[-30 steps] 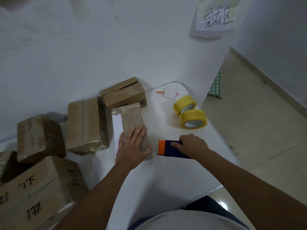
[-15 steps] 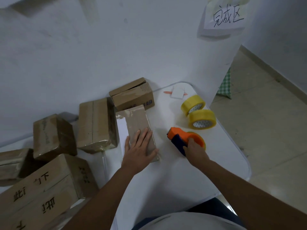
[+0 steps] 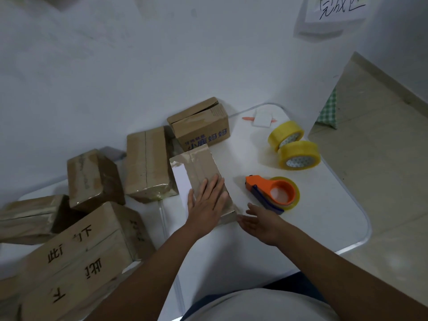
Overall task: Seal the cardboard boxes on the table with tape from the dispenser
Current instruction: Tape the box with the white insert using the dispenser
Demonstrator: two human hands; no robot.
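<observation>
A small flat cardboard box (image 3: pixel 199 165) lies in the middle of the white table (image 3: pixel 324 205), with tape strips along its top. My left hand (image 3: pixel 207 205) presses flat on its near end, fingers straight. My right hand (image 3: pixel 259 222) is open with its fingers by the box's near right corner and holds nothing. The orange and dark blue tape dispenser (image 3: pixel 272 193) lies on its side on the table just right of the box, apart from both hands.
Two yellow tape rolls (image 3: pixel 294 149) lie at the table's far right. Several more cardboard boxes crowd the left and back: a printed box (image 3: pixel 201 126), a taped box (image 3: pixel 148 163), a large lettered box (image 3: pixel 76 256). A small white pad (image 3: pixel 262 118) lies near the wall.
My right hand let go of the tape dispenser, which now lies on the table, and moved left to the box's near corner. My left hand stayed pressed on the box.
</observation>
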